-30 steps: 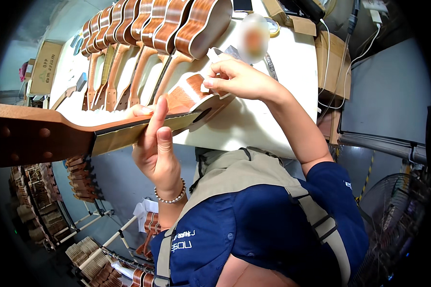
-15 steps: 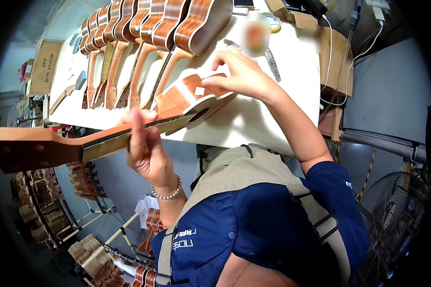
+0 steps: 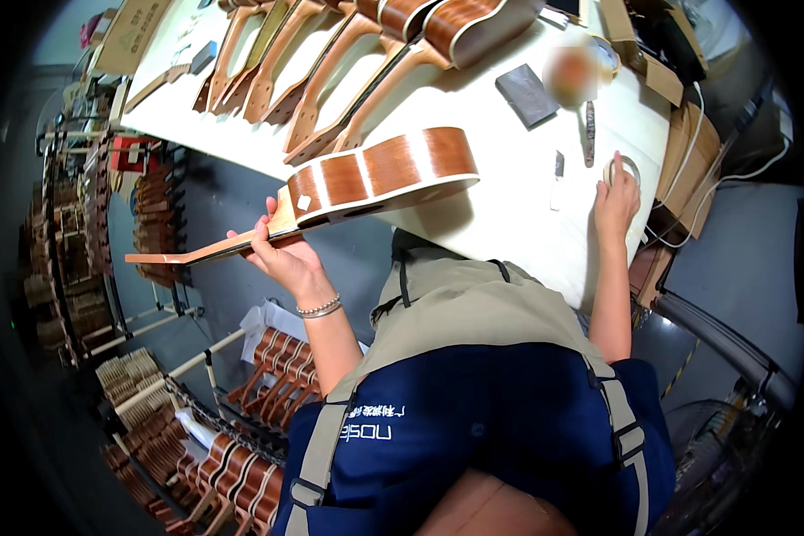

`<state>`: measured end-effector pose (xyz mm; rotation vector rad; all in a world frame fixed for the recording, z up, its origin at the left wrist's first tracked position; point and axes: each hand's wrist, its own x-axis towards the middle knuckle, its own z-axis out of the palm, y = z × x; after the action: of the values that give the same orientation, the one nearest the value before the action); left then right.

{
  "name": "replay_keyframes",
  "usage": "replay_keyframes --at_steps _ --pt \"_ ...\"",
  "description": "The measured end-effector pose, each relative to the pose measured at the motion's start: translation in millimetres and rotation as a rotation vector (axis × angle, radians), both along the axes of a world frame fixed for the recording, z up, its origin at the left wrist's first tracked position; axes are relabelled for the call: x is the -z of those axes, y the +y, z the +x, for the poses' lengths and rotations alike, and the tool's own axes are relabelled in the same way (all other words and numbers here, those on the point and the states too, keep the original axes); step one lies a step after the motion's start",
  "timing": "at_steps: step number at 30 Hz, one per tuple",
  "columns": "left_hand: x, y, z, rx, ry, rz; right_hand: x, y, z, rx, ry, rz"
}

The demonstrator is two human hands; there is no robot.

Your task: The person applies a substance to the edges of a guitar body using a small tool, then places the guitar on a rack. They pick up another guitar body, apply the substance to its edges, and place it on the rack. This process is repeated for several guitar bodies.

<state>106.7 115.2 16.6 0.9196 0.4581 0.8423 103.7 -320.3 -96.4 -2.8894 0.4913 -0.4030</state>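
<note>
Left hand (image 3: 286, 262) grips a glossy wooden ukulele (image 3: 386, 177); right hand (image 3: 618, 207), hold unclear, touches a roll (image 3: 636, 167). White worktop (image 3: 509, 201), grey floor (image 3: 347, 268).

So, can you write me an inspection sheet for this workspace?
Surface: pale table, brightly lit.
Job's things: small guitar, body over the table's front edge, contact unclear; white patch on its side; tape roll at right.
Clutter: grey block, slim bladed tool, mottled dark strip, row of guitars at the back.
Left grip: left hand around the neck.
Right grip: right hand at the tape roll; firmness unclear.
Cables: white cable beyond the table's right side.
Surroundings: stored instruments, lower left.
</note>
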Motion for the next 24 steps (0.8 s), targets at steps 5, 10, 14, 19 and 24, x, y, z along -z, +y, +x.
replay_keyframes --at_steps 5,10,14,19,24 --pt "-2 0 -20 0.034 -0.080 0.071 -31 53 1 -0.142 -0.095 0.812" --pt "-12 -5 -25 0.074 -0.099 -0.119 -58 124 -7 -0.335 0.343 1.648" --pt "-6 0 -29 0.094 -0.106 -0.278 -95 146 -15 -0.304 0.360 1.597" --pt "0 3 -31 0.094 -0.060 -0.280 -106 149 -18 -0.350 0.310 1.553" --pt "-2 9 -34 0.073 0.016 -0.291 -100 152 -18 -0.378 0.289 1.656"
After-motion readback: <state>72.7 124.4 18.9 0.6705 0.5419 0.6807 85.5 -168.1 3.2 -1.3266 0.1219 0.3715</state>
